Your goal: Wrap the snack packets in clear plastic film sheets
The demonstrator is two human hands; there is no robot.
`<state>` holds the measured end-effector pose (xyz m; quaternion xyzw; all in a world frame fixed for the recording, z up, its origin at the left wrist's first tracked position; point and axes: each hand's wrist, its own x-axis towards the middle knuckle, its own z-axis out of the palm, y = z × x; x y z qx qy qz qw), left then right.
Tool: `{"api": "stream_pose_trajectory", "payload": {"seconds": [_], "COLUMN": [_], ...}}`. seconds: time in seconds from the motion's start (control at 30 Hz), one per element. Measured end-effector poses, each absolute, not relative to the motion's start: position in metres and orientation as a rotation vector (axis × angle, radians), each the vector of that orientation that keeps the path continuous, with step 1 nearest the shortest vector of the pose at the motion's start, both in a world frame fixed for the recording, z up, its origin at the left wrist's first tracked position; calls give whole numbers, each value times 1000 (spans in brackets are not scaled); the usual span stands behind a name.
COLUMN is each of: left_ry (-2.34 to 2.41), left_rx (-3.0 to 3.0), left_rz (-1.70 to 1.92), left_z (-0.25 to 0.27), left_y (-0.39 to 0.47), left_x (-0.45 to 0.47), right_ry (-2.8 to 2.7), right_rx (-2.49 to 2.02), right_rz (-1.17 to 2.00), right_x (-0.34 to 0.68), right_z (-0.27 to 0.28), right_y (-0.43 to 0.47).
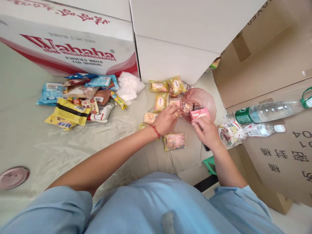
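Observation:
A pink see-through bowl (207, 97) holds several wrapped snacks, some of them dark brown. My right hand (206, 130) grips a small pink snack packet (200, 113) at the bowl's near side. At the left rim, my left hand (167, 119) has its fingers bent together beside a pale pink wrapped snack (175, 102); what lies under the fingertips is hidden. Yellow wrapped snacks (161, 102) lie left of the bowl, and more stand behind it by the white box. A pink and yellow wrapped snack (175, 141) rests in front of my left hand.
A pile of assorted snack bags (83, 94) and a crumpled white plastic bag (129, 87) lie left. A Wahaha carton (73, 45) and a white box (168, 55) stand behind. Right are bottles (273, 110), a knotted bag (230, 132) and brown cartons (258, 65). A round lid (14, 177) sits far left.

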<state>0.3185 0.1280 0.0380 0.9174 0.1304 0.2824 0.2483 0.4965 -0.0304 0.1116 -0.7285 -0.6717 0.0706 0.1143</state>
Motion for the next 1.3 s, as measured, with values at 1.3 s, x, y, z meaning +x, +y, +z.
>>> {"api": "stream_pose_trajectory", "payload": {"seconds": [1.3], "left_ry": [172], "left_rx": [2615], "left_rz": [547], "left_z": [24], "left_y": [56], "left_x": [261], "right_ry": [-1892], "right_rx": [-2392], "right_rz": [-108], "right_x": [579], "right_z": [103], "right_y": [77]}}
